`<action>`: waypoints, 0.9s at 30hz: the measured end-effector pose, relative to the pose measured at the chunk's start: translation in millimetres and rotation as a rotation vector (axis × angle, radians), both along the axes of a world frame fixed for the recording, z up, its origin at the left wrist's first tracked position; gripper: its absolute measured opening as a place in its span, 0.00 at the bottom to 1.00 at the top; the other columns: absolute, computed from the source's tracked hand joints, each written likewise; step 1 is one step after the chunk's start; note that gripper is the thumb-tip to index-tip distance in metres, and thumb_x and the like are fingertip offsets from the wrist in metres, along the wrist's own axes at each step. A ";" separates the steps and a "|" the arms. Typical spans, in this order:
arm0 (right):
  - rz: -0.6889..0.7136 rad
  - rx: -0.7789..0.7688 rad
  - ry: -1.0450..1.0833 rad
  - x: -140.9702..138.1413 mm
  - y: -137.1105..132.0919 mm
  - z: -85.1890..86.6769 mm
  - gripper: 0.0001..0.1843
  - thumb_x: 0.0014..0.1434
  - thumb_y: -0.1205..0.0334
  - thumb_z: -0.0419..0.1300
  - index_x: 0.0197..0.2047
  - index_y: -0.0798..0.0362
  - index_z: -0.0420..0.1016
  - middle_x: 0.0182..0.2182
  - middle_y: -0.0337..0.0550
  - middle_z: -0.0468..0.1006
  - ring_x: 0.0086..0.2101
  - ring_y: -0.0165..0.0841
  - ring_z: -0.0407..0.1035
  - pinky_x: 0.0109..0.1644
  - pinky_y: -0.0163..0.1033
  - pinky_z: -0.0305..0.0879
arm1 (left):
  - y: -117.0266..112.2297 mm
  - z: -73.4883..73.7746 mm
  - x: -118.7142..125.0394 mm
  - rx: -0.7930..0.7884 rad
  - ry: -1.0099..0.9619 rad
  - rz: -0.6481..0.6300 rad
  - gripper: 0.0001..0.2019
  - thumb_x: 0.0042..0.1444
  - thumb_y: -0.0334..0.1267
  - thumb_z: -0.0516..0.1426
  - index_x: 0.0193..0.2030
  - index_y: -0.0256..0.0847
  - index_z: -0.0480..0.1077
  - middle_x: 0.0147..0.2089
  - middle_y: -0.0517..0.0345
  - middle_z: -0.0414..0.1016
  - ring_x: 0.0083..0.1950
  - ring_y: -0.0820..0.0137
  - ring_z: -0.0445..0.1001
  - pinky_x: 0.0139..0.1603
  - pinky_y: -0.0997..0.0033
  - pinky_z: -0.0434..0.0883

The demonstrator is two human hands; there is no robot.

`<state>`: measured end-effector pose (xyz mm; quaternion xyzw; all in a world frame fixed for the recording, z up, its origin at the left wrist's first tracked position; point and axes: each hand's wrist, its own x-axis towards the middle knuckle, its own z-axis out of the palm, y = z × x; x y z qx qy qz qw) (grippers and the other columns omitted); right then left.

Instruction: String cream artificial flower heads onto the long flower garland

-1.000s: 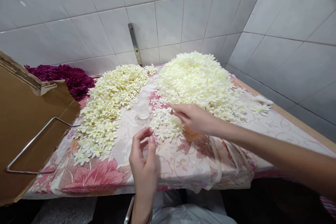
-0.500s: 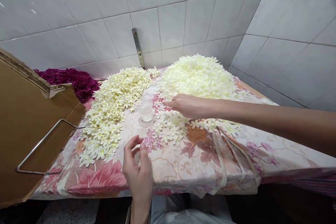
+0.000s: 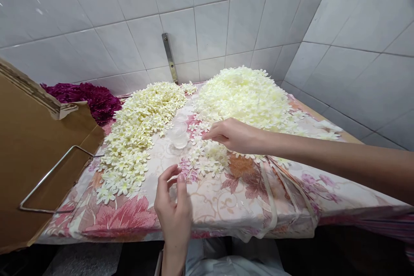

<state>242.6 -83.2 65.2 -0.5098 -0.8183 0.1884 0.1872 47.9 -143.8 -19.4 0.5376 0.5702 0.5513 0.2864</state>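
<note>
My right hand (image 3: 234, 134) reaches in from the right, over the loose white artificial flowers (image 3: 207, 157) in the middle of the table. Its fingers are drawn together, with the tips down at the blossoms; whether one is pinched there is hidden. Near the front edge, my left hand (image 3: 174, 202) is raised with loosely curled fingers, a small gap by the thumb, and nothing visible in it. Between the hands and the left flower pile (image 3: 136, 125) sits a small clear plastic cup-like piece (image 3: 179, 136). A larger pale flower heap (image 3: 247, 95) rises behind my right hand.
A cardboard box (image 3: 45, 151) with a bent metal wire handle (image 3: 48, 177) stands at the left. Dark magenta flowers (image 3: 87, 99) lie behind it. A flowered tablecloth (image 3: 213, 207) covers the table. Tiled walls and a metal bracket (image 3: 170, 58) are behind.
My right hand has drawn slightly nearer and its fingertips have dipped down to the loose flowers, index no longer stretched out. My left hand has shifted a little to the right.
</note>
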 end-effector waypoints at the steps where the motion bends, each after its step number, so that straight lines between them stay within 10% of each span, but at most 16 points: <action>1: -0.015 -0.004 0.004 -0.8 -2.7 0.2 0.10 0.55 0.73 0.54 0.34 0.57 0.76 0.21 0.39 0.72 0.22 0.27 0.62 0.27 0.32 0.54 | 0.2 2.2 1.2 -0.023 -0.009 -0.049 0.14 0.53 0.45 0.55 0.43 0.40 0.70 0.43 0.51 0.75 0.43 0.65 0.73 0.42 0.68 0.71; 7: -0.074 0.154 0.052 -15.9 -29.9 -16.9 0.01 0.54 0.69 0.59 0.30 0.57 0.71 0.20 0.38 0.71 0.21 0.28 0.63 0.26 0.32 0.57 | 6.0 18.0 16.4 -0.350 -0.364 -0.475 0.18 0.52 0.49 0.57 0.40 0.36 0.74 0.35 0.52 0.78 0.38 0.67 0.77 0.42 0.68 0.73; 16: 0.067 0.391 0.221 -17.7 -59.1 -42.1 0.07 0.61 0.67 0.52 0.40 0.55 0.70 0.33 0.48 0.74 0.34 0.34 0.69 0.35 0.36 0.65 | 8.4 17.8 24.2 -0.312 -0.421 -0.393 0.10 0.47 0.42 0.62 0.27 0.35 0.72 0.26 0.58 0.76 0.29 0.71 0.75 0.34 0.75 0.72; 27: 0.089 0.197 0.248 -15.2 -59.8 -61.2 0.11 0.62 0.67 0.49 0.29 0.53 0.66 0.22 0.38 0.70 0.24 0.28 0.64 0.28 0.31 0.58 | -1.0 11.0 15.8 -0.269 -0.238 -0.470 0.08 0.47 0.41 0.62 0.27 0.37 0.72 0.27 0.58 0.74 0.30 0.71 0.72 0.32 0.75 0.70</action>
